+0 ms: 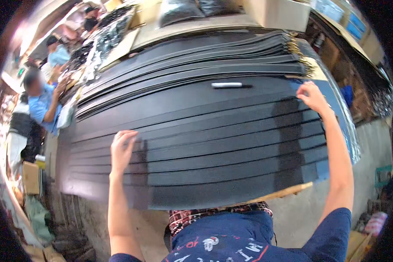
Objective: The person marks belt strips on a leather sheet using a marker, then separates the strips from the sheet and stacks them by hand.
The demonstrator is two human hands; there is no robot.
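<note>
Long black strips (214,153) lie side by side in rows across the dark table. My left hand (123,148) is over the left part of the rows, thumb and fingers drawn together at the edge of the farthest strip (218,107). At the right end of that same strip, my right hand (312,97) pinches with thumb and forefinger. Just beyond it rests a white marker pen (227,85) with a dark end. Farther back lie stacked bundles of black straps (196,61), with brass-coloured pieces (297,52) at their right ends.
A co-worker in a blue shirt (41,102) is at the table's left side, with other people behind. Filled plastic bags (181,11) and a cardboard box (284,13) stand beyond the far edge. A wooden strip (288,190) runs along the near edge.
</note>
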